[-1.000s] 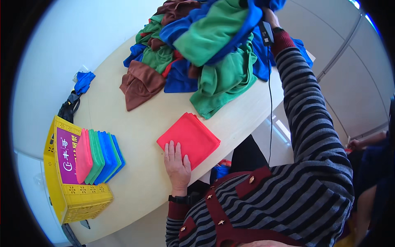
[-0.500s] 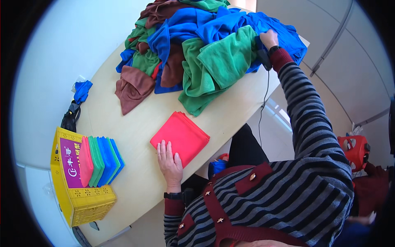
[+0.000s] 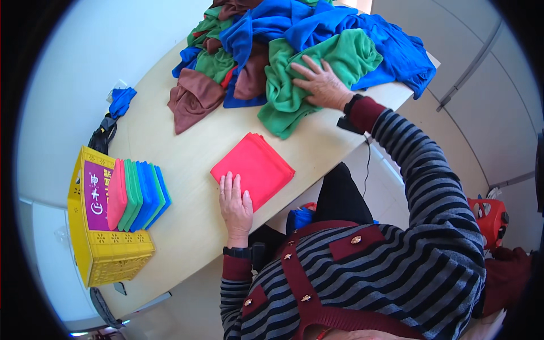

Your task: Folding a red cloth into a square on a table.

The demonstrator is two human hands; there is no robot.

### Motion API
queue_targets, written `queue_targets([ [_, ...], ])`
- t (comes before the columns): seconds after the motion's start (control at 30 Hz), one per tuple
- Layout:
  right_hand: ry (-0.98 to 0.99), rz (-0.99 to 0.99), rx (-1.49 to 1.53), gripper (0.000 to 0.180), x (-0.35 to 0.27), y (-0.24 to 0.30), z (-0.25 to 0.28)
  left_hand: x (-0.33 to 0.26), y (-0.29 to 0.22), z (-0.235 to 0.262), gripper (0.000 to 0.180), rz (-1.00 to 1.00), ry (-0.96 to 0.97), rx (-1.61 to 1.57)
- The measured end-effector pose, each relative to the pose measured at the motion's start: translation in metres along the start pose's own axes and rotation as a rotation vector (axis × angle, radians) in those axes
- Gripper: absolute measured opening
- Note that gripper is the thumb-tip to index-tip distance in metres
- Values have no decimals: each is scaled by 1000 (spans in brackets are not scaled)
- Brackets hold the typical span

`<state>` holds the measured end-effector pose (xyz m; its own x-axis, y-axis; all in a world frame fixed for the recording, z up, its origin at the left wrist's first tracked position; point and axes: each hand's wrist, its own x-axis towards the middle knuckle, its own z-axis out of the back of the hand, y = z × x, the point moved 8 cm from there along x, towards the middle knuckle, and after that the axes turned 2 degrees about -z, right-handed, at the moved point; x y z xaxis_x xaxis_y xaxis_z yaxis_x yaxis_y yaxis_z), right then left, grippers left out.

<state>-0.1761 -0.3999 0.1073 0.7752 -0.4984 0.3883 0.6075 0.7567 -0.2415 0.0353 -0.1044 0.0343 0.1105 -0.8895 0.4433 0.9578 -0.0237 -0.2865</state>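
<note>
My left hand (image 3: pixel 236 207) lies flat, fingers together and stretched out, on the lower left part of a folded red cloth (image 3: pixel 258 167) on the table. Farther off, my right hand (image 3: pixel 324 86) rests with spread fingers on a crumpled green cloth (image 3: pixel 283 116) at the near side of a big heap. Blue cloths (image 3: pixel 391 54) lie beside and behind that green one, and a brown cloth (image 3: pixel 192 99) hangs out at the heap's left. Neither hand grips anything.
At the left on the pale table (image 3: pixel 187 226), a yellow basket (image 3: pixel 119 258) holds several folded cloths (image 3: pixel 139 195) in red, green and blue. A blue rag (image 3: pixel 121 102) and a black bag (image 3: pixel 103 135) are by the wall. A red plastic container (image 3: pixel 492 221) is at the right.
My right hand has come back from the blue cloths at the far right and opened onto the green cloth. My left hand stays on the red cloth. The view has shifted slightly.
</note>
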Motion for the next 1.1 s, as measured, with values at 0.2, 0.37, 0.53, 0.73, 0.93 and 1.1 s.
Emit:
queue_targets([
  [0.2, 47, 2, -72, 62, 12, -36, -23, -4, 3, 5, 46, 1, -26, 4],
  [0.37, 10, -34, -118, 58, 9, -44, -27, -2, -3, 5, 45, -21, -41, 2],
  [0.53, 252, 22, -137, 59, 20, -17, -10, -9, 7, -1, 44, -15, -48, 23],
  [0.73, 435, 57, 156, 59, 70, 28, 24, -9, 5, 9, 45, 21, -86, -6],
  [0.93, 435, 36, 716, 69, 178, 102, -2, -8, 8, 15, 47, 13, -123, -33],
  [1.1, 211, 123, 583, 80, 249, 158, -58, 0, 9, 19, 48, -2, -121, -47],
])
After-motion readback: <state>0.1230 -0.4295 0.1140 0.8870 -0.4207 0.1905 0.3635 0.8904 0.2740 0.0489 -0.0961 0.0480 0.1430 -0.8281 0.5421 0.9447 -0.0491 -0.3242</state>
